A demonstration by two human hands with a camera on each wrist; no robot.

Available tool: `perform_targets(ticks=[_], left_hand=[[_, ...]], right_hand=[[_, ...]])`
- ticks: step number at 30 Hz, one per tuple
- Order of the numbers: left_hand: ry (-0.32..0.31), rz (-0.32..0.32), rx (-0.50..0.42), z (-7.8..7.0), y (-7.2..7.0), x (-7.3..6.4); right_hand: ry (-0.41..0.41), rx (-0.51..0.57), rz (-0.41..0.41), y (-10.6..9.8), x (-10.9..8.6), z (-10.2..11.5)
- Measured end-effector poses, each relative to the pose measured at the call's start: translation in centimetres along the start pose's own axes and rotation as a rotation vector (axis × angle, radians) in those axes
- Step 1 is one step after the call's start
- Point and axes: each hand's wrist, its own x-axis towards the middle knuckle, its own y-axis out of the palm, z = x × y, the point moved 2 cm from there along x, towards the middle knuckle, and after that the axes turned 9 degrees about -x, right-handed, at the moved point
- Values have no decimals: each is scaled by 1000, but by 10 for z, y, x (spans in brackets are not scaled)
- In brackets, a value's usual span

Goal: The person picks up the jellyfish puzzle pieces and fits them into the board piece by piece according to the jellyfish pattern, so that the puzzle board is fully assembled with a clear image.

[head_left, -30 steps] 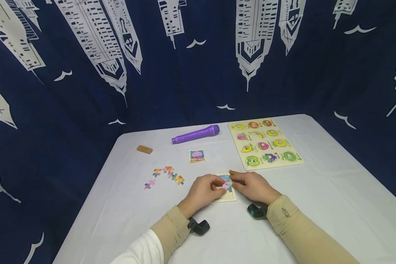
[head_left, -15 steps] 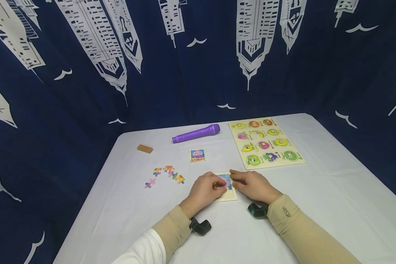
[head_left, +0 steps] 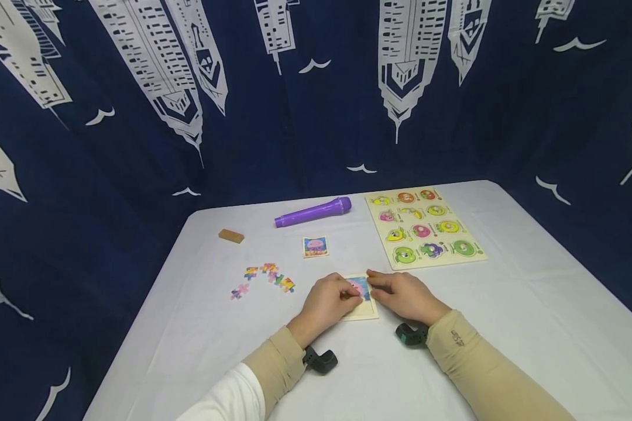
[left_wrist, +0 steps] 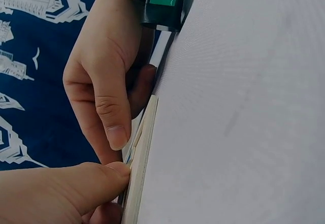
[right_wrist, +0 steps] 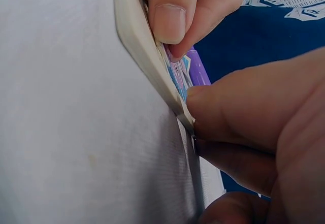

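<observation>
A small wooden jigsaw tray [head_left: 359, 314] lies between the hands, with blue and pink picture pieces [head_left: 362, 285] in its upper part and bare wood below. Over its left side, the left hand [head_left: 327, 304] has thumb and index finger pinched at a pink jigsaw piece, mostly hidden by the fingers. The right hand [head_left: 405, 295] grips the tray's upper right edge. In the right wrist view its thumb [right_wrist: 223, 107] lies on the tray's rim [right_wrist: 147, 64], with fingers bent below. Left fingertips [right_wrist: 170, 23] sit right at the picture.
Loose jigsaw pieces [head_left: 268, 269] lie left of the hands. Beyond are a finished-looking small octopus picture [head_left: 315, 247], a brown block [head_left: 231, 236], a purple toy microphone [head_left: 313, 212] and a fruit puzzle board [head_left: 425, 229]. A patterned dark blue cloth [head_left: 316, 128] hangs behind the white table [head_left: 189, 351].
The left fingers have shifted slightly on the tray, and the pink part of the picture now lies closer against the blue. The right hand keeps its place at the tray's edge.
</observation>
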Motion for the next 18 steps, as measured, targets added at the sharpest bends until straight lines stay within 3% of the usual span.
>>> perform_targets(ticks=[18], left_hand=[[56,31,33,-5,0,-1]], right_hand=[[-25,-23,-20,1,1,-2]])
